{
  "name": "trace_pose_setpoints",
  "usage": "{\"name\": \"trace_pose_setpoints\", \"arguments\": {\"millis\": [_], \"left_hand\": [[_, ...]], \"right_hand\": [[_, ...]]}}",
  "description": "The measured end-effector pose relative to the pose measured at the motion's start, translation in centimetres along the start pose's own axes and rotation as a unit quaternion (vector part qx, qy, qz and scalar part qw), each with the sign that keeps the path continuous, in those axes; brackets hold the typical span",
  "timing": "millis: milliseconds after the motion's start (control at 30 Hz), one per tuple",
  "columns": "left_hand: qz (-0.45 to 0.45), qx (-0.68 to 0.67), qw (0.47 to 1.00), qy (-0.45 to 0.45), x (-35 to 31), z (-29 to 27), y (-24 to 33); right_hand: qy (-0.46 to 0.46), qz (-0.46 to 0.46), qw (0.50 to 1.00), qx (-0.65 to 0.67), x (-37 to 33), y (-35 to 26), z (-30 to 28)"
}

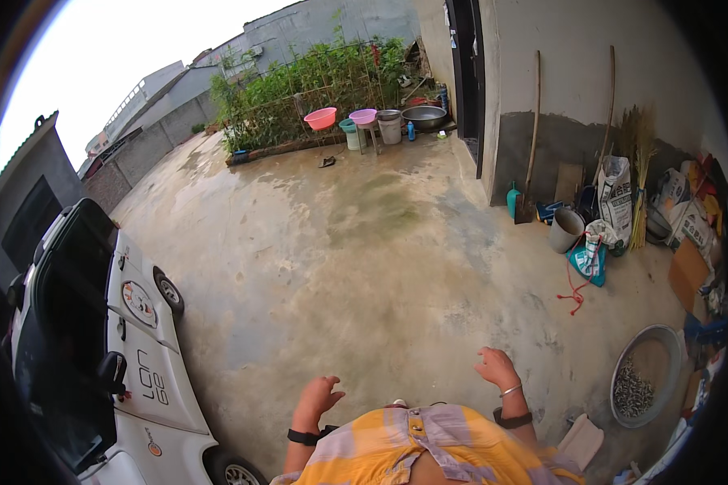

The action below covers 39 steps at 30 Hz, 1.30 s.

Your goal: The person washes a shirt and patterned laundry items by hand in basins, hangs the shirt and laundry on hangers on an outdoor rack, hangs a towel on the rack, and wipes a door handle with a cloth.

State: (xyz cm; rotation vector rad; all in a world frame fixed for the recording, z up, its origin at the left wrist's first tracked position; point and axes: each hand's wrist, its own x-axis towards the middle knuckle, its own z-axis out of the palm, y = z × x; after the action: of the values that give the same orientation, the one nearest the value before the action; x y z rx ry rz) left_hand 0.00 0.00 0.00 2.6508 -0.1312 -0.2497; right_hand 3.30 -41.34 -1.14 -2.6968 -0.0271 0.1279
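Note:
My left hand [319, 394] hangs in the air over the wet concrete ground [323, 299], with a black band on its wrist. Nothing is in it; its loosely bent fingers stand apart from the thumb. On the other side, my right hand [498, 369] is held out in the same way, empty, the thumb apart from the fingers. A silver bangle [511, 390] and a dark band circle that arm. Neither hand touches anything. Closest to my right arm on the ground is a pale pinkish slab-like object [581, 442].
A white car [150, 356] stands at left. On the right are a metal basin [675, 364] with small dark-and-light pieces, a grey bucket [566, 229], a shovel [525, 206] and sacks [615, 202]. Coloured basins [321, 119] stand before a garden bed [315, 89], near a dark doorway [466, 81].

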Motion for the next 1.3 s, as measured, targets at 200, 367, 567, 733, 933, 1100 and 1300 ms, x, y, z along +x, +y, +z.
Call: {"name": "trace_pose_setpoints", "arguments": {"millis": [200,367,567,733,933,1100,1300], "left_hand": [[-0.072,0.023,0.995,-0.064,27.1,-2.7,-5.7],[-0.088,0.015,0.995,0.034,39.8,-2.7,-6.5],[0.049,0.059,0.996,-0.037,69.0,-9.7,1.7],[0.123,0.028,0.989,-0.084,86.5,-8.3,5.5],[0.069,0.082,0.987,-0.116,108.0,-14.1,10.4],[0.045,0.036,0.998,-0.009,124.2,-19.7,14.0],[0.023,0.055,0.992,-0.108,142.3,-20.3,14.9]], "right_hand": [[-0.046,-0.001,0.994,0.098,27.7,-0.5,-1.3],[-0.066,0.076,0.994,-0.046,33.5,6.2,-1.6],[0.056,0.130,0.986,0.088,56.1,8.1,-8.9],[0.021,0.200,0.979,0.040,67.9,15.6,-6.4],[-0.021,0.205,0.978,0.037,89.8,19.3,-13.4],[0.048,0.101,0.994,0.019,114.2,19.0,-23.8],[0.082,0.052,0.991,0.094,134.7,18.5,-28.4]]}}
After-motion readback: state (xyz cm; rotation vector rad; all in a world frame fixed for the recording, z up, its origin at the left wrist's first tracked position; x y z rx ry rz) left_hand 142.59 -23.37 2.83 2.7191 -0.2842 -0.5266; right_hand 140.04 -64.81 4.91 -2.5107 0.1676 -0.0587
